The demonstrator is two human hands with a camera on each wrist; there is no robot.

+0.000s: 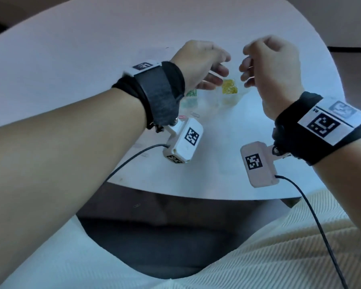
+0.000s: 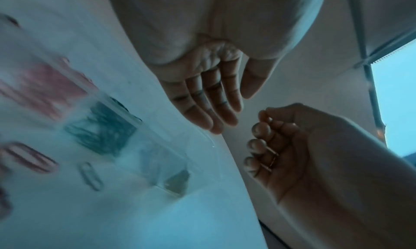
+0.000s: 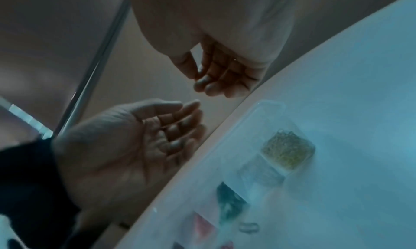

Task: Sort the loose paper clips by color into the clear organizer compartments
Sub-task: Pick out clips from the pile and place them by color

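Observation:
The clear organizer (image 1: 214, 99) lies on the white table under both hands. One compartment holds yellow clips (image 1: 229, 86) (image 3: 286, 151), another green clips (image 1: 191, 93) (image 2: 101, 128), another pink clips (image 2: 45, 85). My left hand (image 1: 214, 68) (image 2: 209, 99) hovers over the organizer with straight fingers and an empty palm. My right hand (image 1: 251, 65) (image 2: 265, 142) is raised beside it, its fingers curled around a few thin paper clips (image 2: 272, 157). Their colour is hard to tell. A loose pink clip (image 2: 29, 156) and a pale clip (image 2: 90, 176) lie beside the organizer.
The round white table (image 1: 196, 170) ends close to my lap at its near edge. Wrist camera cables (image 1: 133, 157) hang over that edge. One stray clip (image 1: 136, 205) lies on the dark floor below.

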